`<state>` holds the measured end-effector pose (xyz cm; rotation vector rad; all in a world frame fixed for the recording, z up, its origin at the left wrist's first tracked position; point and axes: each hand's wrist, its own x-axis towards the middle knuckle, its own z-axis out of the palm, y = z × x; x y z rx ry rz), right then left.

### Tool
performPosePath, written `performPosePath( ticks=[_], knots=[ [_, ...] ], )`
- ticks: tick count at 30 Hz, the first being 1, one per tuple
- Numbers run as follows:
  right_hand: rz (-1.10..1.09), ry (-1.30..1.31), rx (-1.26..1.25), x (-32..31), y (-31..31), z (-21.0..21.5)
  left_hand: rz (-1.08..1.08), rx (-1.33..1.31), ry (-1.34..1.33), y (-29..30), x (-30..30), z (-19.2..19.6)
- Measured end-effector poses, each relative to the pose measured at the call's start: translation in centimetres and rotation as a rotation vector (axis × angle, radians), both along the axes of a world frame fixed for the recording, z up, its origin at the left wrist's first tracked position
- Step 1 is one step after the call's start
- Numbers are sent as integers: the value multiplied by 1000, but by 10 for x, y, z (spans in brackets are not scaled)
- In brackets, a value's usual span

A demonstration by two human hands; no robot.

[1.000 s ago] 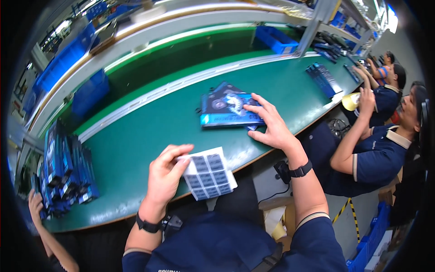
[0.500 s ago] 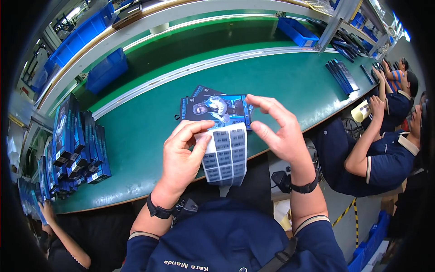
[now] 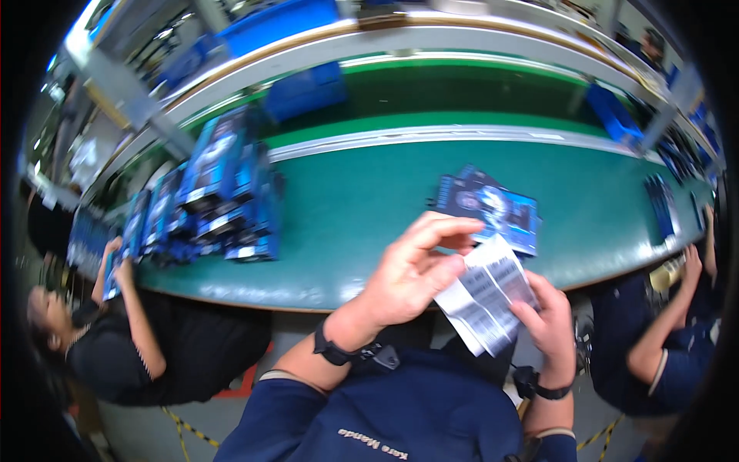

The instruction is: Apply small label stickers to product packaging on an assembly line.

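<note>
Green workbench [image 3: 346,208] fills mid-frame; lower right, left hand [image 3: 408,281] and right hand [image 3: 550,323] both pinch the white label sheet [image 3: 485,300], blue cartons [image 3: 493,208] just above.

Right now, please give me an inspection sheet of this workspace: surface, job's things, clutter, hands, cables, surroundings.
Surface: green workbench, long, with a pale rail along its far edge.
Job's things: white label sheet with rows of dark labels, held bent above the near edge; small pile of blue flat packages lying on the bench just beyond it.
Clutter: stacks of blue packages at the left; a few dark flat items at the far right.
Hands: left hand pinches the sheet's upper edge; right hand supports its lower right side.
Cables: nothing seen.
Surroundings: blue bins on the shelf behind; co-workers seated at left and right.
</note>
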<state>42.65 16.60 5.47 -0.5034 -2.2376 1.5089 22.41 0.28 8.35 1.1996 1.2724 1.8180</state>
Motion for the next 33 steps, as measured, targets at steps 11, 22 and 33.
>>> performPosePath(
  ticks=[11,22,33],
  knots=[
    [322,-140,232,0,28,33,-360,-366,371,-11,7,-6],
    [-119,62,155,14,59,29,-201,-499,164,-23,6,-4],
    [-513,375,119,72,32,20,-141,-330,-116,5,23,-19]
  ],
)
